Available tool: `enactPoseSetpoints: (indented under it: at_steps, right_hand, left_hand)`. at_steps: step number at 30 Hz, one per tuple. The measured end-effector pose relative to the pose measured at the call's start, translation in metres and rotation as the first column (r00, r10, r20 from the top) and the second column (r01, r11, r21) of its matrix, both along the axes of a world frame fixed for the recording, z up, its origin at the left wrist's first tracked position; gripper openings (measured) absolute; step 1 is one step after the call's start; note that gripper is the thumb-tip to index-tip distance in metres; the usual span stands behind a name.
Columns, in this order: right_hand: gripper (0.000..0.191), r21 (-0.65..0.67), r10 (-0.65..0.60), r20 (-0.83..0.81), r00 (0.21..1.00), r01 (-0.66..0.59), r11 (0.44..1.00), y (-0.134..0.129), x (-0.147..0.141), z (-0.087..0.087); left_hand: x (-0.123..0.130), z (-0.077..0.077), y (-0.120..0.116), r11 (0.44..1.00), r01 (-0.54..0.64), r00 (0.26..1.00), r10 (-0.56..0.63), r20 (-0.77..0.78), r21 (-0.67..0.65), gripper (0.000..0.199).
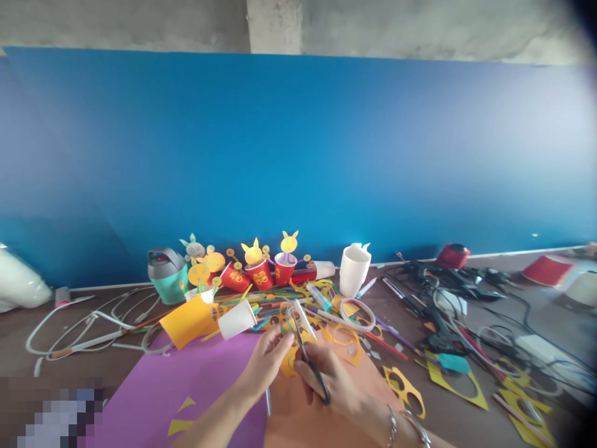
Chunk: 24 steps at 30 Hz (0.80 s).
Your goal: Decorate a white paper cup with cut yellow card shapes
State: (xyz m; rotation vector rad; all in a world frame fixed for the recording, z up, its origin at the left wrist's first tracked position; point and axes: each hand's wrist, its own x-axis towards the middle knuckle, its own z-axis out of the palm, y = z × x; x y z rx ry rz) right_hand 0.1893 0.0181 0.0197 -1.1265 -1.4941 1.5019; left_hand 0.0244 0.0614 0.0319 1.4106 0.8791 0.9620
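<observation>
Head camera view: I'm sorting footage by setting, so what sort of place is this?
Most likely a brown craft worktable against a smooth blue panel. The signs are red paper cups with yellow paper animal heads, yellow paper scraps with round holes, and black-handled metal scissors in the right hand.

Blue panel (298,137) across nearly the whole width behind, smooth, top edge almost level. Deepest blue toward the middle, washed to a pale lilac sheen at right, softer at far left. Small white mark (535,236) low on the right part. Above, rough grey wall (140,25), blotchy, with a paler upright pillar (274,28) near centre. Below, dark brown tabletop (13,354), set against a thin pale strip (112,287) along the panel's foot.
</observation>
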Motion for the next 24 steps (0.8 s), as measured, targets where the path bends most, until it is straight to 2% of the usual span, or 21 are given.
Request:
enactPoseSetpoints:
  at_steps: [7, 13, 17, 24]
  right_hand:
    - [0.034, -0.017, -0.002, 0.038, 0.999, 0.003, 1.000, 0.000, 0.000, 0.007]
    - [0.034, -0.007, -0.011, 0.054, 0.998, 0.011, 1.000, 0.002, 0.001, 0.004]
    - [0.034, -0.029, -0.006, 0.036, 0.999, 0.007, 1.000, 0.003, 0.002, 0.000]
    - [0.036, -0.004, 0.004, 0.010, 1.000, -0.004, 1.000, 0.002, 0.003, -0.006]
  left_hand:
    - [-0.003, -0.001, 0.006, 0.999, 0.041, 0.999, -0.041, -0.012, 0.012, 0.039]
    - [0.000, 0.000, 0.002, 0.998, -0.060, 0.995, 0.060, -0.074, 0.003, 0.043]
    - [0.002, -0.001, -0.002, 0.994, -0.096, 0.992, 0.100, -0.076, 0.055, 0.042]
    - [0.001, -0.006, 0.001, 0.995, -0.037, 0.993, 0.047, -0.107, 0.095, 0.040]
